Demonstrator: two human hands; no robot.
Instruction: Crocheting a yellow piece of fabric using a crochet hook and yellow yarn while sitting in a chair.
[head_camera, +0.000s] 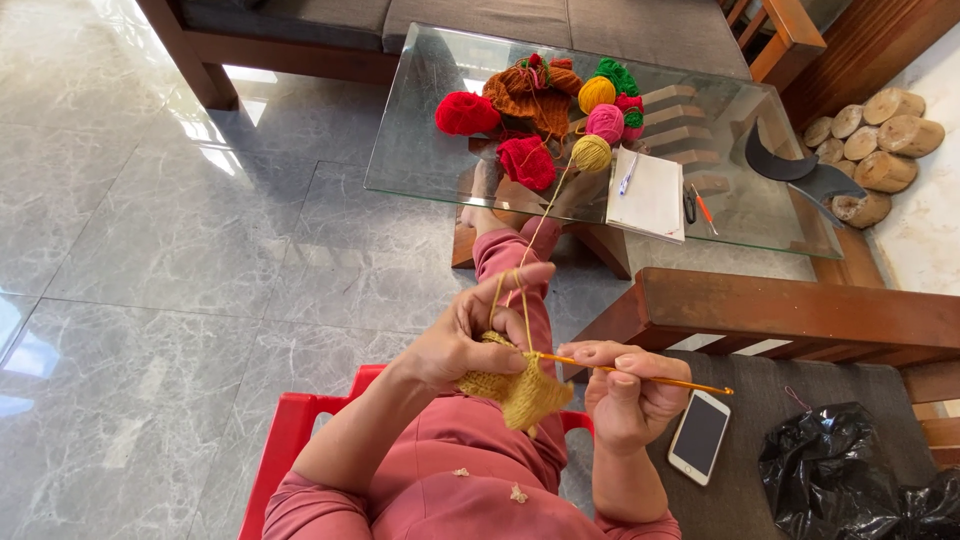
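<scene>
My left hand (475, 330) pinches a small mustard-yellow crocheted piece (520, 390) and carries the yarn strand (545, 220) looped over its raised fingers. My right hand (630, 395) grips an orange crochet hook (665, 380), whose tip is stuck into the piece's top edge. The strand runs up to a mustard yarn ball (591, 153) on the glass table (420, 150). Both hands hover over my lap in pink trousers.
On the glass table lie red, pink, yellow and green yarn balls (467, 113), an orange knitted piece (525, 95), a white notebook (650, 195) with a pen, and scissors. A phone (699, 437) and black plastic bag (850, 480) rest on the seat at right. I sit on a red chair (290, 440).
</scene>
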